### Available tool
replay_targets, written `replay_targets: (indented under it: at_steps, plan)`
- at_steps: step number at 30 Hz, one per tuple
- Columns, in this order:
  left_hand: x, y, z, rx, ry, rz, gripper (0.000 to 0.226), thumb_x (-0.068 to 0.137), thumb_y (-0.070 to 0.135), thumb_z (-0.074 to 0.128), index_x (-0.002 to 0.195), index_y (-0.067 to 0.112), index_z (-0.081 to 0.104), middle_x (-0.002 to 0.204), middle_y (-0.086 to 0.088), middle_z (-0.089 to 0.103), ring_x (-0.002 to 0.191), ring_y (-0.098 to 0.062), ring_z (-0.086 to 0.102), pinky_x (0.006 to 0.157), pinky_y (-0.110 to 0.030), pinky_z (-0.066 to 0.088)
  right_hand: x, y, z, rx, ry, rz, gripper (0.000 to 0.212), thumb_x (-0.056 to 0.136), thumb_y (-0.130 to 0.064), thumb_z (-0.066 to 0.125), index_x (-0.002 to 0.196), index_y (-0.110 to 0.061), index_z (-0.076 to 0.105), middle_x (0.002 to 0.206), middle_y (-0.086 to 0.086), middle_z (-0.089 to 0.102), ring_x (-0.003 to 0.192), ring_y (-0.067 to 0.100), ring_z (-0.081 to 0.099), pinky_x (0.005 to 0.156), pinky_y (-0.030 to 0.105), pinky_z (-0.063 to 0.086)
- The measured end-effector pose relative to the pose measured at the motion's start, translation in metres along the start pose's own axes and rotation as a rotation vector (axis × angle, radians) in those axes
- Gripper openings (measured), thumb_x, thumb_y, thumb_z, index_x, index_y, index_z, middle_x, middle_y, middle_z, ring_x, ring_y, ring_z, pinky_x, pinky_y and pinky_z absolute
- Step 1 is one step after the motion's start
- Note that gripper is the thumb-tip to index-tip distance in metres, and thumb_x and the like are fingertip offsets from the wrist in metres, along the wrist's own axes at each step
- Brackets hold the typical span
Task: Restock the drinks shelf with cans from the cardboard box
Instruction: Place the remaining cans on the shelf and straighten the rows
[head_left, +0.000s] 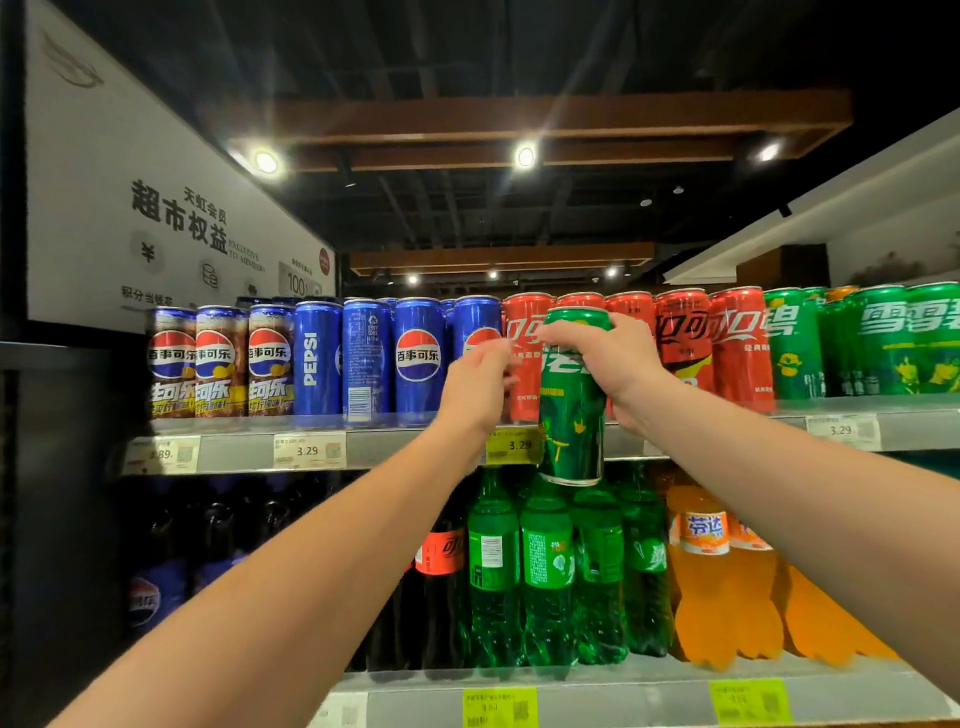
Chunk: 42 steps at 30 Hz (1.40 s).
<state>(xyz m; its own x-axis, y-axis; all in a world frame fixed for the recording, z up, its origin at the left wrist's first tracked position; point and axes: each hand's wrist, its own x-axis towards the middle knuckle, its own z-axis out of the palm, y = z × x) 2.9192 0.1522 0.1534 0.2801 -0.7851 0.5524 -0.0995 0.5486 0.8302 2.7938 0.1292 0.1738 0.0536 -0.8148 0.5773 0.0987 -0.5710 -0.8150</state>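
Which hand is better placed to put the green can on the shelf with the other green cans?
The right hand: it already grips the green can, and the green cans stand on its side.

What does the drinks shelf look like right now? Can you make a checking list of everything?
Surface: top shelf carries a row of cans, with price tags along its edge.
Job's things: green can held up in front of the red cans; cardboard box not in view.
Clutter: blue cans on the left, more green cans on the right; bottles on the shelf below.
Grippers: right hand holds the green can near its top; left hand is at the red cans, fingers curled, holding nothing I can see.
Cables: nothing seen.
Surroundings: white sign upper left, ceiling lights.
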Motion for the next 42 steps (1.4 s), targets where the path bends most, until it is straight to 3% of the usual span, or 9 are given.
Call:
replay_targets:
  at_steps: [4,7,12,19,24,29,34,37,42]
  plan:
    - [-0.026,-0.015,0.014,0.045,-0.196,-0.116,0.042,0.090,0.048,0.051,0.118,0.019,0.064,0.113,-0.003,0.069,0.100,-0.022,0.064,0.094,-0.043,0.050,-0.009,-0.009,-0.016,0.033,0.002,-0.004,0.019,0.071,-0.024,0.081,0.082,-0.017,0.067,0.087,0.005,0.074,0.081,0.022,0.072,0.075,0.038,0.059]
    - [-0.043,-0.020,0.028,0.049,-0.257,-0.115,0.047,0.079,0.038,0.071,0.119,0.017,0.057,0.114,-0.002,0.066,0.097,-0.018,0.062,0.089,-0.039,0.052,-0.016,-0.011,-0.027,0.038,-0.029,0.010,0.023,0.072,-0.024,0.080,0.088,-0.016,0.065,0.086,0.004,0.073,0.077,0.019,0.072,0.071,0.036,0.059]
    - [-0.060,-0.020,0.042,0.050,-0.282,-0.058,0.045,0.080,0.018,0.075,0.120,0.016,0.057,0.106,0.001,0.068,0.086,-0.003,0.065,0.053,-0.010,0.049,-0.028,-0.012,-0.043,-0.008,-0.042,0.025,0.032,0.074,-0.029,0.079,0.099,-0.018,0.063,0.088,0.000,0.071,0.078,0.015,0.070,0.063,0.029,0.055]
    - [-0.063,-0.020,0.052,0.047,-0.267,0.030,0.037,0.078,0.021,0.077,0.109,0.023,0.058,0.100,0.006,0.069,0.091,-0.008,0.066,0.064,-0.018,0.046,-0.040,-0.010,-0.067,-0.126,-0.104,0.112,0.042,0.075,-0.032,0.078,0.111,-0.018,0.060,0.100,0.001,0.072,0.089,0.018,0.071,0.083,0.040,0.057]
    - [-0.057,-0.027,0.060,0.066,-0.290,0.049,0.049,0.072,0.023,0.082,0.116,0.019,0.061,0.107,0.002,0.070,0.101,-0.013,0.065,0.081,-0.024,0.051,-0.052,-0.010,-0.083,-0.165,-0.063,0.094,0.027,0.077,-0.020,0.078,0.102,-0.018,0.067,0.097,-0.001,0.074,0.086,0.014,0.072,0.067,0.028,0.056]
    - [-0.055,-0.029,0.076,0.047,-0.347,0.049,0.054,0.072,0.025,0.082,0.120,0.022,0.056,0.110,0.005,0.066,0.101,-0.010,0.061,0.074,-0.018,0.047,-0.056,-0.011,-0.093,-0.228,0.044,0.075,0.028,0.077,-0.019,0.078,0.103,-0.017,0.068,0.096,-0.005,0.073,0.085,0.007,0.069,0.061,0.021,0.047]
    - [-0.049,-0.027,0.097,-0.010,-0.477,-0.015,0.042,0.082,0.019,0.073,0.122,0.017,0.059,0.110,-0.002,0.068,0.101,-0.016,0.064,0.066,-0.022,0.048,-0.056,-0.013,-0.117,-0.262,0.134,0.061,0.022,0.076,-0.020,0.079,0.096,-0.018,0.071,0.094,-0.005,0.074,0.086,0.007,0.068,0.066,0.023,0.049]
    - [-0.047,-0.028,0.117,-0.080,-0.519,-0.075,0.035,0.088,0.015,0.066,0.122,0.015,0.058,0.114,-0.006,0.067,0.105,-0.021,0.063,0.076,-0.033,0.052,-0.053,-0.015,-0.137,-0.281,0.156,0.064,0.020,0.075,-0.022,0.079,0.093,-0.016,0.072,0.092,-0.004,0.073,0.085,0.008,0.068,0.067,0.024,0.051]
    - [-0.046,-0.031,0.157,-0.079,-0.521,-0.046,0.012,0.090,0.014,0.062,0.097,0.024,0.063,0.105,-0.004,0.069,0.102,-0.022,0.063,0.086,-0.040,0.052,-0.044,-0.012,-0.180,-0.274,0.135,0.065,0.016,0.076,-0.023,0.079,0.090,-0.019,0.071,0.088,-0.006,0.073,0.077,0.003,0.067,0.058,0.020,0.046]
